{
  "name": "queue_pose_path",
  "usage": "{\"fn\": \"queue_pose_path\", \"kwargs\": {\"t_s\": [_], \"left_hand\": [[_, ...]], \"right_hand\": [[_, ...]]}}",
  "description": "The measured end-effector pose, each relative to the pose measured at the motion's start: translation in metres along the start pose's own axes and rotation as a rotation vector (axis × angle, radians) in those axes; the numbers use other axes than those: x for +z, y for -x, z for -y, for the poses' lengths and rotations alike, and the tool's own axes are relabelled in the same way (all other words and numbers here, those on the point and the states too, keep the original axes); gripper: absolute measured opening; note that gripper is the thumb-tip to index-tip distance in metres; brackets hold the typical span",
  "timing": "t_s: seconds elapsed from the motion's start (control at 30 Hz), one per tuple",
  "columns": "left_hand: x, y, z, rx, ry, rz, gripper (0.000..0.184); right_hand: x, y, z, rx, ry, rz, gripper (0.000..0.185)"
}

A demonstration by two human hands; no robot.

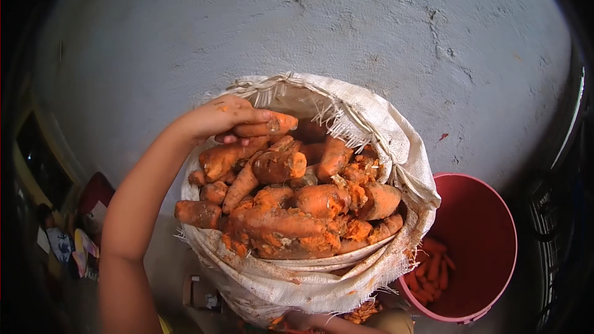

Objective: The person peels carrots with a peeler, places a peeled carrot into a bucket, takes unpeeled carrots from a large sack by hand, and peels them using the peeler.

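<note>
My left hand [226, 117] reaches over the far left side of an open white woven sack [408, 148]. Its fingers are closed around an orange carrot [272, 125] with a cut or broken end pointing right. Thick, dirty carrots [278, 226] fill the sack to the rim, several of them split, with bits of orange flesh showing. A strip of skin crosses below the sack's near edge, but I cannot tell which limb it is. No part of my right hand can be made out.
A red bucket [476, 247] stands right of the sack, with smaller carrots [433, 269] at its bottom. Orange scraps [362, 312] lie below the sack. A grey plaster wall [346, 25] rises behind. Assorted items [68, 247] are at the left.
</note>
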State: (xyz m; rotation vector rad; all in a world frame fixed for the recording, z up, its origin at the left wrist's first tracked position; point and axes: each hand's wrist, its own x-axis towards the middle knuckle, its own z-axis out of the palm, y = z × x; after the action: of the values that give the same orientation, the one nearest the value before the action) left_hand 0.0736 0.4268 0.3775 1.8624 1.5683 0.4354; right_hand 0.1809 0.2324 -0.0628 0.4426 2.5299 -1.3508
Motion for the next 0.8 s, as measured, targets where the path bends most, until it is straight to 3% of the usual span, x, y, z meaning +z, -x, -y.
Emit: {"fn": "queue_pose_path", "kwargs": {"t_s": [0.1, 0.13, 0.17, 0.27, 0.3, 0.4, 0.47, 0.5, 0.53, 0.6, 0.67, 0.73, 0.8], "left_hand": [[-0.001, 0.027, 0.011, -0.017, 0.337, 0.069, 0.037], [0.0, 0.038, 0.012, -0.033, 0.435, 0.082, 0.039], [0.001, 0.047, 0.018, -0.05, 0.534, 0.091, 0.041], [0.011, 0.082, 0.034, -0.097, 0.767, 0.132, 0.047], [0.016, 0.097, 0.041, -0.12, 0.839, 0.152, 0.043], [0.035, 0.147, 0.067, -0.144, 0.945, 0.178, 0.039], [0.06, 0.187, 0.083, -0.068, 1.063, 0.13, 0.039], [0.072, 0.203, 0.1, -0.089, 1.129, 0.169, 0.035], [0.084, 0.221, 0.116, -0.025, 1.186, 0.195, 0.047], [0.114, 0.253, 0.145, -0.053, 1.322, 0.196, 0.039], [0.143, 0.285, 0.167, -0.031, 1.354, 0.186, 0.039], [0.169, 0.313, 0.182, -0.055, 1.339, 0.153, 0.034], [0.191, 0.335, 0.192, -0.059, 1.268, 0.129, 0.033]], "right_hand": [[0.014, -0.005, -0.002, -0.021, 0.066, -0.095, 0.024], [0.002, 0.005, 0.009, -0.092, 0.145, -0.03, 0.024], [-0.007, 0.012, 0.026, 0.009, 0.313, 0.082, 0.028], [0.021, -0.01, -0.004, -0.073, 0.104, 0.165, 0.031], [0.001, 0.022, 0.031, 0.091, -0.214, 0.012, 0.029], [0.012, 0.028, 0.036, 0.13, -0.298, -0.062, 0.026], [0.012, 0.049, 0.041, -0.058, -0.357, -0.197, 0.028], [0.004, 0.06, 0.049, -0.085, -0.339, -0.164, 0.031], [-0.001, 0.069, 0.055, -0.111, -0.324, -0.131, 0.034], [0.011, 0.066, 0.033, -0.072, -0.294, -0.15, 0.033], [-0.006, 0.092, 0.078, 0.206, -0.292, -0.251, 0.031], [0.008, 0.095, 0.09, -0.006, -0.645, -0.605, 0.028], [0.008, 0.103, 0.124, -0.03, -0.854, -0.945, 0.028]]}}
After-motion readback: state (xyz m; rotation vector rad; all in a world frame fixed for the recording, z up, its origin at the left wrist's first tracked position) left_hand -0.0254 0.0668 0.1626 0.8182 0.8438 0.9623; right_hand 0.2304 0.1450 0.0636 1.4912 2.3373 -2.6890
